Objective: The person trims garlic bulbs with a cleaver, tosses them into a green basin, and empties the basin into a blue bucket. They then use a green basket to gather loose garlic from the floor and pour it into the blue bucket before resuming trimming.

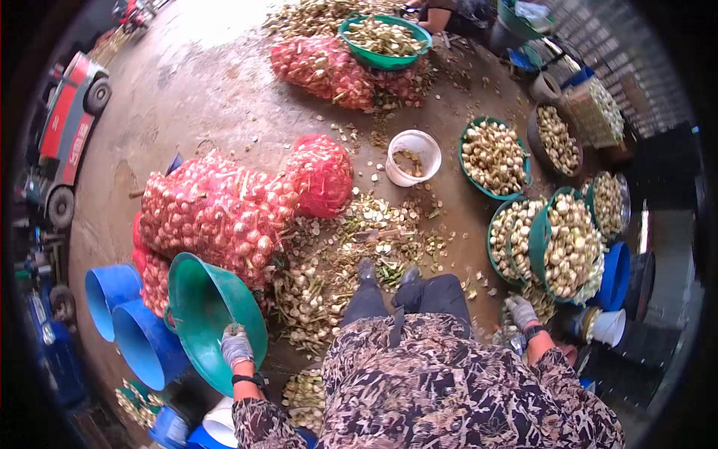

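Observation:
My left hand [236, 347], in a pale work glove, grips the near rim of a large green plastic basin [196, 299]. The basin is tilted on its side, and its visible inside holds nothing. To the right, my right hand [521, 310], also gloved, is held low with its fingers apart and nothing visible in them. It is nearest a heaped green basin of garlic bulbs [570, 251] and some loose garlic [540, 298] below. Beside the tilted basin lies a red mesh sack of garlic [217, 209]. Loose trimmed bulbs [305, 303] cover the floor left of my legs.
A white bucket [413, 158] stands ahead among scattered trimmings. Beyond it, a green basin of garlic [383, 43] rests on more red sacks [321, 71], near another person's arm [436, 16]. Blue tubs [152, 344] stand at left. Another garlic basin [494, 159] is at right.

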Motion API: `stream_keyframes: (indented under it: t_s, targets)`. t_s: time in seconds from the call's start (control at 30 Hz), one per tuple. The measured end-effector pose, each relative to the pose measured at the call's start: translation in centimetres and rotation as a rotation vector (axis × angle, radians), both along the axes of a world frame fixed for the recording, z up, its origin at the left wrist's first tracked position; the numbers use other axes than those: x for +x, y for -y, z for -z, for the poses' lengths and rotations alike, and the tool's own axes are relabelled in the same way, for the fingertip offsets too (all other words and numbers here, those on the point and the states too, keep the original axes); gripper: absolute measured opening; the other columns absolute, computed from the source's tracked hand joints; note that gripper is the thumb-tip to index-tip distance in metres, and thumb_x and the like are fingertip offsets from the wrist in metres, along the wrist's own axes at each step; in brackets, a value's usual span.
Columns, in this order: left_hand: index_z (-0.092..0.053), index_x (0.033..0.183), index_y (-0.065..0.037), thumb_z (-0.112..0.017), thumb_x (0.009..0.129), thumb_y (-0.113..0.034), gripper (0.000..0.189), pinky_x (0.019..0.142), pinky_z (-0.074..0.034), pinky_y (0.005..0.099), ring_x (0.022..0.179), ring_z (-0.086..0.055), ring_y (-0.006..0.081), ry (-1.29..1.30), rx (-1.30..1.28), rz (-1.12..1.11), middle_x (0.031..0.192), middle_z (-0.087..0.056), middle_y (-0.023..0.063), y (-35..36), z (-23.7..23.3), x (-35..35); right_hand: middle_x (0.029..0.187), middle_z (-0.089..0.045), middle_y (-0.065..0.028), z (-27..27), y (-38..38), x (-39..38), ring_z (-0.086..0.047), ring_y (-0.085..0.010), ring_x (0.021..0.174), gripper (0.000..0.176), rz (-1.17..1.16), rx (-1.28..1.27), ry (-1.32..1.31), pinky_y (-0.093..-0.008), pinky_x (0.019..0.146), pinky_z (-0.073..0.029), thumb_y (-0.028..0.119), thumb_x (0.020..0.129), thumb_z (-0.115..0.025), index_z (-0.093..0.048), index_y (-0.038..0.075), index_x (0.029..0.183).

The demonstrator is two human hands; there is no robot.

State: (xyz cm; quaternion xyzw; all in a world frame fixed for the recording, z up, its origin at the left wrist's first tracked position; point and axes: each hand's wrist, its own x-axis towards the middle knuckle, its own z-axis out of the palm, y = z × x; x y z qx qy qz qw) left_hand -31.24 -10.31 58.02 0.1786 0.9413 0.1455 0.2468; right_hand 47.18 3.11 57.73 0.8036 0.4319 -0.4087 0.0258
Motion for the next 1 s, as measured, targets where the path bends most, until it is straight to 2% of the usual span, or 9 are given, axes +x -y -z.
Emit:
stream_keyframes:
  t_s: [0.03,0.1,0.13,0.43,0.57,0.73,0.87,0.97,1.0]
  targets:
    - [-0.063,0.117,-0.005,-0.064,0.089,-0.029,0.037,0.08,-0.05,0.0376,0.087,-0.067,0.0289,0.008,0.0,-0.035,0.1,-0.07,0.0172,0.0,-1.1,1.5,0.09,-0.07,-0.0103,-0.9,-3.3,-1.0,-0.065,-0.02,0.072,0.031,0.188,-0.059,-0.142,-0.0336,0.063,-0.052,0.03,0.095,-0.056,-0.063,0.002,0.106]
    - [-0.063,0.118,-0.006,-0.065,0.088,-0.029,0.038,0.079,-0.05,0.0377,0.087,-0.067,0.0289,-0.039,-0.046,-0.047,0.1,-0.07,0.0178,-1.1,-5.5,5.7,0.091,-0.068,-0.0094,3.0,-8.0,1.8,-0.066,-0.0207,0.071,0.031,-0.245,0.003,-0.04,-0.0346,0.058,-0.053,0.028,0.096,-0.057,-0.06,0.002,0.11]
    - [-0.063,0.119,-0.007,-0.064,0.089,-0.029,0.037,0.079,-0.05,0.0381,0.087,-0.067,0.0291,-0.04,-0.061,-0.071,0.101,-0.07,0.0176,-0.4,-5.6,6.9,0.094,-0.067,-0.0105,1.0,-10.7,-1.4,-0.066,-0.0217,0.069,0.033,0.025,-0.09,-0.228,-0.0358,0.056,-0.054,0.029,0.095,-0.057,-0.058,0.001,0.112]
    - [-0.065,0.118,-0.016,-0.063,0.088,-0.035,0.036,0.079,-0.052,0.0388,0.087,-0.067,0.0325,0.115,0.004,-0.149,0.101,-0.068,0.0178,3.8,-9.3,23.6,0.093,-0.067,-0.0102,7.2,-24.7,-8.7,-0.067,-0.0235,0.069,0.028,-0.66,-0.165,-0.279,-0.0355,0.057,-0.054,0.031,0.094,-0.059,-0.059,0.008,0.112]
    - [-0.065,0.118,-0.017,-0.055,0.089,-0.046,0.043,0.084,-0.051,0.0421,0.096,-0.064,0.036,0.185,-0.122,-0.066,0.106,-0.067,0.0167,4.7,-7.7,27.9,0.088,-0.068,-0.0101,2.5,-26.2,-11.2,-0.067,-0.0205,0.069,0.031,-0.527,-0.301,-0.226,-0.0329,0.059,-0.054,0.03,0.093,-0.06,-0.062,0.003,0.108]
    - [-0.064,0.12,-0.016,-0.057,0.089,-0.045,0.042,0.087,-0.05,0.0403,0.099,-0.064,0.0352,0.421,-0.239,-0.055,0.111,-0.066,0.0167,6.5,-5.6,29.4,0.089,-0.068,-0.0111,9.3,-29.2,-3.3,-0.068,-0.0244,0.073,0.024,-0.717,-0.272,-0.133,-0.0379,0.057,-0.055,0.026,0.095,-0.058,-0.058,0.007,0.109]
    - [-0.064,0.12,-0.012,-0.063,0.088,-0.038,0.041,0.087,-0.05,0.0394,0.099,-0.065,0.0336,0.48,-0.054,-0.255,0.108,-0.067,0.0176,10.6,-4.8,29.3,0.087,-0.066,-0.0083,3.2,-25.0,-10.1,-0.066,-0.024,0.07,0.023,-0.479,-0.381,-0.055,-0.0394,0.06,-0.056,0.025,0.095,-0.059,-0.06,0.008,0.111]
    - [-0.064,0.119,-0.011,-0.064,0.087,-0.037,0.041,0.085,-0.051,0.0395,0.095,-0.066,0.033,0.364,-0.074,-0.339,0.105,-0.068,0.0174,14.1,-5.8,29.2,0.091,-0.065,-0.0082,4.3,-22.8,-12.7,-0.066,-0.0224,0.071,0.025,-0.65,-0.534,-0.023,-0.0365,0.061,-0.055,0.023,0.093,-0.061,-0.06,0.007,0.114]
    - [-0.064,0.119,-0.011,-0.064,0.087,-0.037,0.041,0.085,-0.051,0.0395,0.095,-0.066,0.033,0.373,-0.068,-0.339,0.105,-0.068,0.0174,15.3,-6.0,29.1,0.094,-0.064,-0.0087,6.4,-22.8,-12.1,-0.067,-0.0219,0.074,0.024,-1.153,-0.349,-0.024,-0.035,0.062,-0.055,0.021,0.094,-0.059,-0.06,0.007,0.114]
